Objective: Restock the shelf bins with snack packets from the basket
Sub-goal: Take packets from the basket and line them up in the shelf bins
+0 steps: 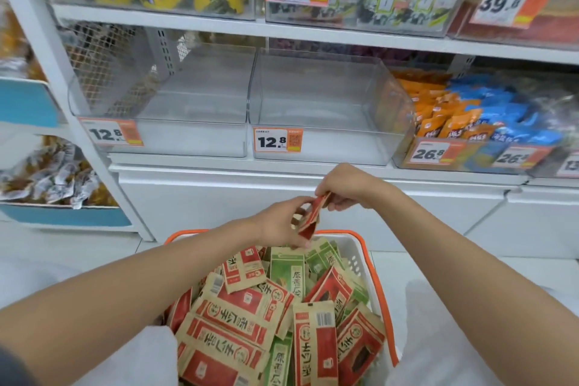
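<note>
A white basket with an orange rim (368, 254) sits low in front of me, full of red and green snack packets (250, 316). Above its far edge both hands hold one red packet (311, 219). My left hand (279, 224) grips its lower part and my right hand (344, 188) pinches its top corner. Two clear shelf bins stand empty straight ahead, the left bin (163, 103) and the right bin (319, 110), each with a 12.8 price tag.
To the right a bin (460, 122) holds orange and blue packets. The shelf above carries yellow and green packs behind price tags. A white shelf front (282, 191) lies below the bins. On the left, blue-edged shelves hold wrapped snacks (53, 175).
</note>
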